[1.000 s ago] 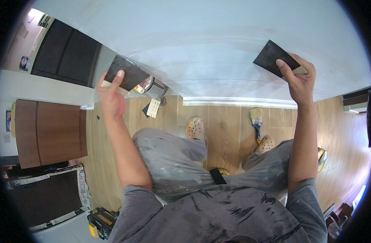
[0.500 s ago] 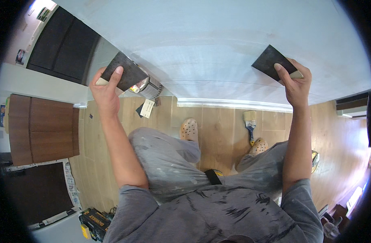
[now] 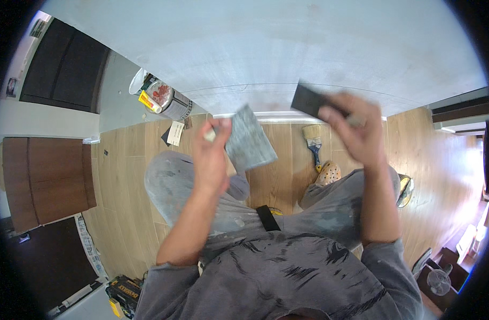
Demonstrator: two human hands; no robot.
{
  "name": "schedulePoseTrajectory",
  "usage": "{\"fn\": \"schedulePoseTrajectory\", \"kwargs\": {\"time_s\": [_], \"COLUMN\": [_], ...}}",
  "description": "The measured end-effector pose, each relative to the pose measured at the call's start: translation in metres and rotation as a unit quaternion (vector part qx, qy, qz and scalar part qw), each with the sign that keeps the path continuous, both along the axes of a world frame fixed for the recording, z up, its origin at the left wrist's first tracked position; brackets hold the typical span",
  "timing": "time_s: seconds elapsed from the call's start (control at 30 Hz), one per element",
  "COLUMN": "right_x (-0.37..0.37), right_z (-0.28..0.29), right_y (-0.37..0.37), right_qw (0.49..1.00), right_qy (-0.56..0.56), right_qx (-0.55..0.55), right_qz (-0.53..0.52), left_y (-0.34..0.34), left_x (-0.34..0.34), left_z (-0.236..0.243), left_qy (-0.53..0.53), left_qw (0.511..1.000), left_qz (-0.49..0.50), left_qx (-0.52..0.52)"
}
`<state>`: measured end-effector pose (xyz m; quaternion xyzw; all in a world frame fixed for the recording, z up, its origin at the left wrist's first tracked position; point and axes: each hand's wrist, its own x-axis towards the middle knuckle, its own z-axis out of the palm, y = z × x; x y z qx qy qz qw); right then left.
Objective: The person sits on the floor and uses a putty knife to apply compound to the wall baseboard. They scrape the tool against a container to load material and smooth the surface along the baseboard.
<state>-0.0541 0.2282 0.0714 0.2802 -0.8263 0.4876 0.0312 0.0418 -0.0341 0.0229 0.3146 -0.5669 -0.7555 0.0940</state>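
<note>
Raised over my lap, my left hand (image 3: pixel 210 154) is closed on a flat putty scraper (image 3: pixel 250 138), its broad face turned up and streaked grey-white. The cream grip of that scraper shows beside my fingers. My right hand (image 3: pixel 359 128), blurred by motion, grips a second, dark scraper (image 3: pixel 308 100), thumb on top. That blade stands in front of the lower part of a pale wall (image 3: pixel 266 48); whether it touches the wall, I cannot tell. The two scrapers are apart, with their blades angled toward each other.
A wide paintbrush (image 3: pixel 312 141) lies on the wood floor (image 3: pixel 276 181) by my shoe (image 3: pixel 329 173). At the wall's left end stand a paint can (image 3: pixel 176 105) and a yellow tube (image 3: pixel 150 101). A cream card (image 3: pixel 175 133) lies nearby. A tool case (image 3: pixel 124 290) sits lower left.
Both hands have come inward and down from the wall, the left one most. The left scraper has turned over from its dark face to its streaked face. My view has shifted slightly.
</note>
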Motion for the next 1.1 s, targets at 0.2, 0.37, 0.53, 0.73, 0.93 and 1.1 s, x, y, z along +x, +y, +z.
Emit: {"fn": "schedulePoseTrajectory", "kwargs": {"time_s": [0.2, 0.37, 0.53, 0.73, 0.93, 1.1], "right_x": [0.115, 0.159, 0.150, 0.158, 0.166, 0.159], "right_z": [-0.040, -0.057, -0.059, -0.051, -0.057, -0.067], "right_y": [0.011, 0.011, 0.041, 0.057, 0.053, 0.036], "right_qw": [0.995, 1.000, 0.965, 0.745, 0.821, 0.732], "right_qy": [0.074, -0.012, -0.182, -0.481, -0.549, -0.543], "right_qx": [0.001, -0.008, -0.044, -0.436, -0.146, -0.392], "right_qz": [0.064, -0.020, -0.183, -0.152, 0.056, -0.126], "left_y": [0.047, 0.062, 0.068, 0.077, 0.046, 0.037], "left_x": [0.071, 0.094, 0.106, 0.107, 0.117, 0.121], "left_z": [-0.054, -0.059, -0.034, -0.021, -0.011, -0.006], "left_qy": [-0.136, -0.053, -0.192, -0.119, 0.037, 0.060], "left_qw": [0.904, 0.787, 0.917, 0.928, 0.917, 0.900], "left_qz": [-0.015, -0.283, -0.275, -0.263, -0.277, -0.080], "left_qx": [0.405, 0.545, 0.215, 0.237, 0.286, 0.424]}}
